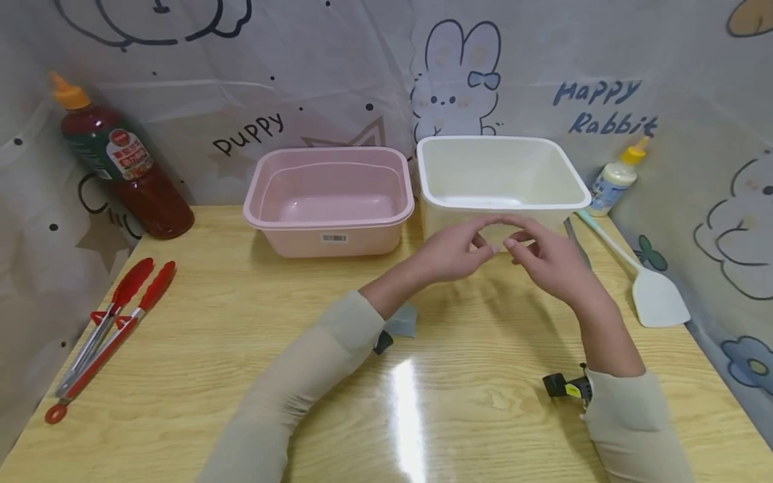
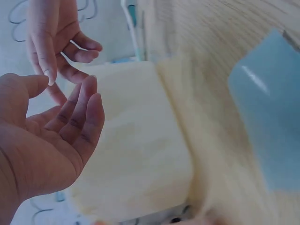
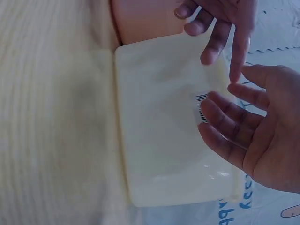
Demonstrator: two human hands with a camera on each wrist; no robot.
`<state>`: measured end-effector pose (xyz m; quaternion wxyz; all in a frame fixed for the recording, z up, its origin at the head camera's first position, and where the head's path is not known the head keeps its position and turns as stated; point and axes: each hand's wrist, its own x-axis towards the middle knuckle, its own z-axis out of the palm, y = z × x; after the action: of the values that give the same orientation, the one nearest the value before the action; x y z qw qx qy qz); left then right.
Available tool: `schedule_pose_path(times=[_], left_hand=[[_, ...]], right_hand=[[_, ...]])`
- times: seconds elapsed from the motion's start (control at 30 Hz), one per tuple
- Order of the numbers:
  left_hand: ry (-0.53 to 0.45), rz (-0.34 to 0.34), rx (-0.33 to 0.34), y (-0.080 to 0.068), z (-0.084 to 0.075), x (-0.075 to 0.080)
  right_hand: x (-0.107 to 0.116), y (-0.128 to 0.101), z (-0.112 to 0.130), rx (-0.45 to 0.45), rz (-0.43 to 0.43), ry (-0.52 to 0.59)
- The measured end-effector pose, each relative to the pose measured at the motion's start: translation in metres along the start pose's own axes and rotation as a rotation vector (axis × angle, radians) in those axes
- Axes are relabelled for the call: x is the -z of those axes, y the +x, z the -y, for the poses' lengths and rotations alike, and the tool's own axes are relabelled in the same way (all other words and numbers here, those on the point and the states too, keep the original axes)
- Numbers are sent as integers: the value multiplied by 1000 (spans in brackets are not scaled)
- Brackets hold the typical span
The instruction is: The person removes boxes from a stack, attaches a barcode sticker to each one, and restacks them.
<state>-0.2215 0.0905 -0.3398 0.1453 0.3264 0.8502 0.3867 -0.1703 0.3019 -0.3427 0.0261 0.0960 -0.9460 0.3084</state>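
Note:
In front of the white plastic bin (image 1: 507, 218), my left hand (image 1: 453, 253) and my right hand (image 1: 555, 265) hover over the table with their fingertips close together. Both hands have loosely bent fingers and hold nothing. The left wrist view has the left palm (image 2: 47, 145) facing up, beside the bin's wall (image 2: 136, 136). From the right wrist, the right hand (image 3: 262, 126) appears over the same bin's side, where a barcode label (image 3: 201, 107) shows. To the left of that bin stands a pink plastic bin (image 1: 332, 238), with no hand touching it.
Red-tipped tongs (image 1: 109, 335) lie at the left, below a large red sauce bottle (image 1: 135, 168). A white spatula (image 1: 658, 298) and a small yellow-capped bottle (image 1: 612, 184) are on the right. Partly behind my left forearm is a light blue piece (image 1: 403, 320).

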Motion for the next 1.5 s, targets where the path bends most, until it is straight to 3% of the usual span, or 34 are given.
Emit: schedule_pose_path(times=[0.2,0.4,0.5,0.6,0.77,1.0,1.1,1.23,1.5], left_hand=[[5,-41,-20,-34,-4,34],[64,-242,12,-72,11,83],[114,-317,75,-91,24,107],[190,-352,145,-110,41,130],[345,-409,181,-139,73,168],[519,-391,321,-172,108,205],[564,-359,377,-177,123,215],[543,-329,429,-176,142,222],[312,-343,467,-167,170,219]], right_hand=[[14,-7,8,26,-46,-7],[33,-6,6,17,-60,-28],[45,-4,2,43,-50,-33],[57,-1,-4,65,-35,-46],[73,10,-17,125,-72,-103],[88,32,-33,97,-51,-143],[92,41,-40,84,-23,-175],[95,54,-51,62,25,-199],[92,78,-80,20,88,-109]])
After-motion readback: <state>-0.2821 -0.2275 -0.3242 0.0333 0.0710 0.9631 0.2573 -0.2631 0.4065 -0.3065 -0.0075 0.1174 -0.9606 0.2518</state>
